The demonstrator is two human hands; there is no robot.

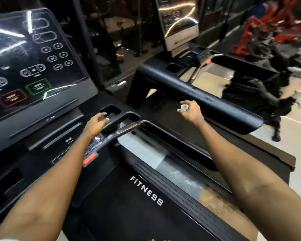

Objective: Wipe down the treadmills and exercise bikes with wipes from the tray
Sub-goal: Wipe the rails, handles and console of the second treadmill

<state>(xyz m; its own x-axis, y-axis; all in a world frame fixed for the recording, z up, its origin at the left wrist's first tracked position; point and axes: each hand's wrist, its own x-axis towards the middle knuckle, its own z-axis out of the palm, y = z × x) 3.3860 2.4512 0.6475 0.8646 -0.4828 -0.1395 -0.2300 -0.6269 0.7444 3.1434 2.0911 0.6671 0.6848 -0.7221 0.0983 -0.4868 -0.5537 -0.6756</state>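
white and crumpled into a small wad, the wipe (184, 107) is sitting in the right hand (189, 112), which is pinching it between thumb and curled fingertips so that only a pale, creased tuft is poking out of the fist. just beyond that pinch, the black handrail (198, 94) of the neighbouring treadmill is running across, near the knuckles but apart from them. well to the left of the pinch, the left hand (96, 124) is reaching forward with its fingers loosely spread, holding nothing that i can make out. its fingertips are hovering at the lip of the tray recess (112, 110) in the console shelf; what is lying inside the recess is too dark to tell. just right of those fingertips, the looped grip bar (123, 119) is curving away. up and left of the left hand, the glossy console panel (33, 58) is showing green and red buttons under glare. just beside the left forearm, a red safety clip (89, 159) is sitting at the console's edge. below and between both arms, the black belt (120, 206) is bearing the word "fitness".
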